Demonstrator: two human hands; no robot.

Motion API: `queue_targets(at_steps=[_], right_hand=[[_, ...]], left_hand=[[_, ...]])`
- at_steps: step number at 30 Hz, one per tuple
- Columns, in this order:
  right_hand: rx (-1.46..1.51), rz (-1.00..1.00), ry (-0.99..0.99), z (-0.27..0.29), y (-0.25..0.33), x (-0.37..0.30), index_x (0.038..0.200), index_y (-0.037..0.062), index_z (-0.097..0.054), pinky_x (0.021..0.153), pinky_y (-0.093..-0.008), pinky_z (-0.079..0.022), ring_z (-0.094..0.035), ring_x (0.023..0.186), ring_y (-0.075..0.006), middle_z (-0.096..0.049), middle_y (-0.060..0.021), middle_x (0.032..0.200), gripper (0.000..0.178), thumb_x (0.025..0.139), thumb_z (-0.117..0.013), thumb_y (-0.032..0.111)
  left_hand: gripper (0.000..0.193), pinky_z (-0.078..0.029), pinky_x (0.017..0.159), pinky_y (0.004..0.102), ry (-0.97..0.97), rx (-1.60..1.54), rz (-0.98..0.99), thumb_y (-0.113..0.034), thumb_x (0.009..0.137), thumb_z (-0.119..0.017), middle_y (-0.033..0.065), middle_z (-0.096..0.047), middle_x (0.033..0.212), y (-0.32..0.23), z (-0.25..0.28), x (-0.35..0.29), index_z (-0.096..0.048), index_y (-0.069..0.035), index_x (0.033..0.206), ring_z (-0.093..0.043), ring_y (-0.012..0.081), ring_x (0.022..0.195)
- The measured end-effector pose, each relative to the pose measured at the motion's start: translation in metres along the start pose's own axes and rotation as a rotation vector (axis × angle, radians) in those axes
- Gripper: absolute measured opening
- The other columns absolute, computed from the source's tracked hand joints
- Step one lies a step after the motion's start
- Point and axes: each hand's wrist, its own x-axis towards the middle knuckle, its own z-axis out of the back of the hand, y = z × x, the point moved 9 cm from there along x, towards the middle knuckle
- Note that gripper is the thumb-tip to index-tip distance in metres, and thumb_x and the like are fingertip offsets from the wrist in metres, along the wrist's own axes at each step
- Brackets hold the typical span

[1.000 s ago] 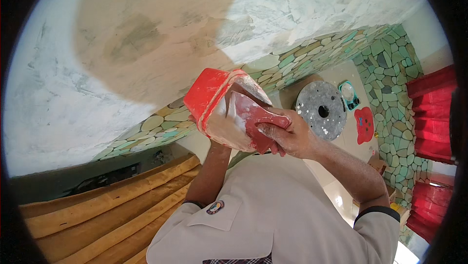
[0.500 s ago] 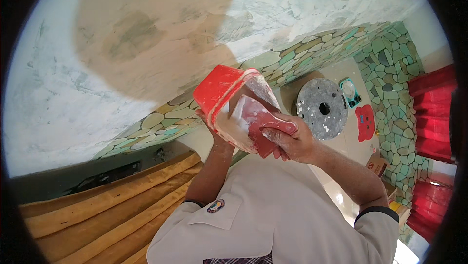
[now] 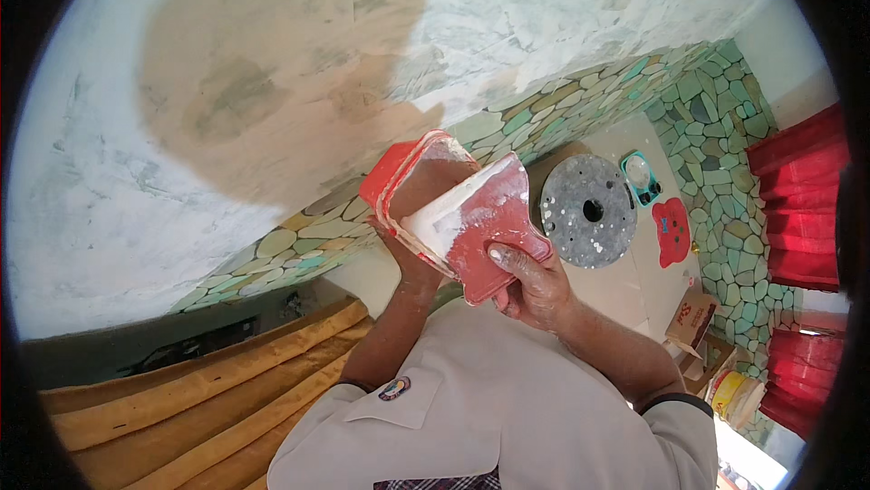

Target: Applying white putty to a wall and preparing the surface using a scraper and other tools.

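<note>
My left hand [image 3: 406,250] supports a red plastic tub [image 3: 388,164] from its underside, most of the fingers hidden behind it. White putty crusts the tub's rim, and its opening tips toward my right. In my right hand [image 3: 536,286] is a red putty spreader [image 3: 494,241], thumb pressed on its near face and fingers behind. White putty coats the spreader's straight edge, which lies at the tub's opening. Whitish smears mark my right thumb.
A plastered wall [image 3: 544,10] with my shadow on it rises ahead, stone-patterned cladding [image 3: 535,114] below. At right are a speckled grey disc [image 3: 591,209], a red mat [image 3: 671,232], a cardboard box [image 3: 691,318] and red curtains [image 3: 802,191]. Orange-brown folded cloth [image 3: 217,390] lies at lower left.
My right hand has turned the spreader and drawn it partly out of the tub, so more of its broad face shows. My left hand still holds the tub, now slightly lower and turned.
</note>
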Motion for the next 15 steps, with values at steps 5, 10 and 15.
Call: queue_targets(at_steps=[5,10,15], right_hand=[[0.232,-0.024,-0.030,0.013,0.010,-0.002,0.104,0.0060,-0.058,0.033,-0.0203,-0.037,-0.054,0.043,-0.0092,-0.064,-0.0054,0.067,0.015,0.094,-0.056,0.017],[0.149,0.188,-0.080,0.040,0.037,-0.005,0.103,0.0052,-0.057,0.031,-0.0207,-0.035,-0.054,0.042,-0.0110,-0.063,-0.0074,0.066,0.018,0.092,-0.057,0.020],[0.139,0.292,-0.163,0.067,0.064,-0.012,0.100,0.0059,-0.058,0.033,-0.0202,-0.036,-0.051,0.039,-0.0102,-0.061,-0.0057,0.060,0.016,0.092,-0.057,0.019]], left_hand=[[0.085,-0.027,0.111,0.0448,-0.084,0.117,-0.069,-0.078,0.084,-0.023,0.0064,-0.032,0.146,-0.017,-0.055,-0.003,-0.025,-0.018,0.145,-0.034,0.0285,0.132],[0.081,-0.026,0.111,0.0445,-0.055,0.031,-0.064,-0.074,0.087,-0.023,0.0054,-0.033,0.146,-0.007,-0.085,0.003,-0.025,-0.019,0.145,-0.034,0.0285,0.133],[0.071,-0.029,0.110,0.0436,0.134,-0.178,0.070,-0.067,0.091,-0.024,0.0038,-0.042,0.140,0.039,-0.101,0.027,-0.033,-0.018,0.143,-0.040,0.0265,0.129]])
